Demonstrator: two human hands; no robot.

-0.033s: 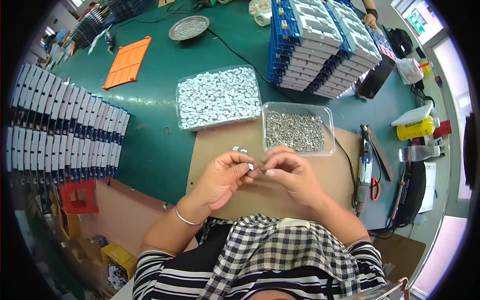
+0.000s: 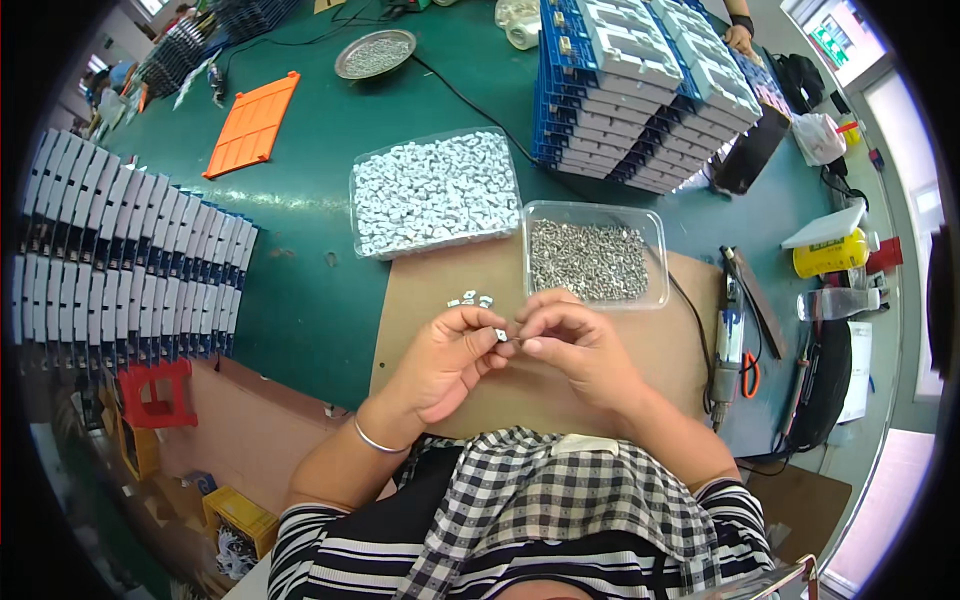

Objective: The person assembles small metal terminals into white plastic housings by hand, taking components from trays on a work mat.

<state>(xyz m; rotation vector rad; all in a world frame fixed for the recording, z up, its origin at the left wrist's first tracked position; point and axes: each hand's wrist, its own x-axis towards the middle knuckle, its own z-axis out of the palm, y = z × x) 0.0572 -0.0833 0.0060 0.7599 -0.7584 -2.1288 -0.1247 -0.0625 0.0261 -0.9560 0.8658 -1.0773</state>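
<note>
Over the brown mat [image 2: 600, 380], the left hand [image 2: 440, 360] pinches a small white piece [image 2: 500, 335] while the right hand [image 2: 580, 345] closes its grip on a tiny screw at 3 o'clock of it. Only a few finished pieces [image 2: 470, 298] lie at 12 o'clock; the tray of white parts [image 2: 432, 190] and tray of screws [image 2: 592, 258] look full, so most remains.

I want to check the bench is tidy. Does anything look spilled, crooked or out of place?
Nothing is spilled. A few small white parts lie loose on the brown mat, outside the clear tray of white parts. The tray of screws sits neatly. Both hands, left hand and right hand, pinch one small part.
</note>
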